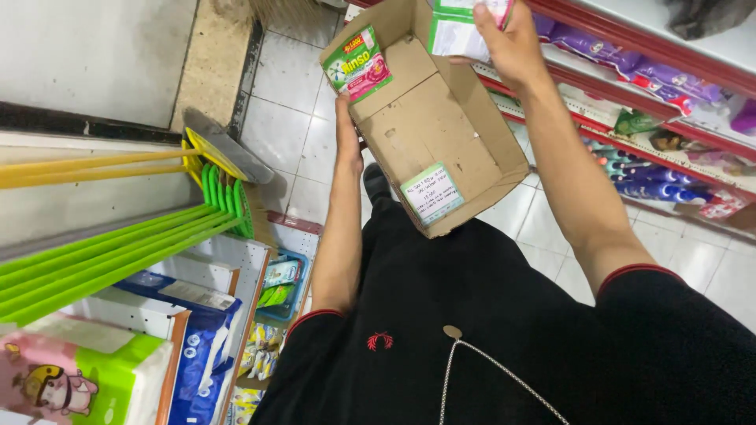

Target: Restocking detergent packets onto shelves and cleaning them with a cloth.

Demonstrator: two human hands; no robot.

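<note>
Cardboard, brown and open-topped, forms a box [429,118] propped from below by the left hand [347,134]; a green-and-white sachet [455,27] is pinched in the right hand [510,39] at its far corner. Both seem light and pliable, the box best held under its base.

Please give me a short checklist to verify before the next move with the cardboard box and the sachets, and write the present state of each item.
1. Left hand supports the open brown cardboard box from below at its side: ok.
2. Right hand grips the green-and-white sachets above the box: ok.
3. Green-and-pink sachet stays at the box's far flap: ok, though whether fingers pin it, cannot tell.
4. Box is level: not ok, it is tilted.
5. Box interior free of other items: ok, only bare cardboard shows.
6. Room on the red-edged shelf on the right: cannot tell.
</note>
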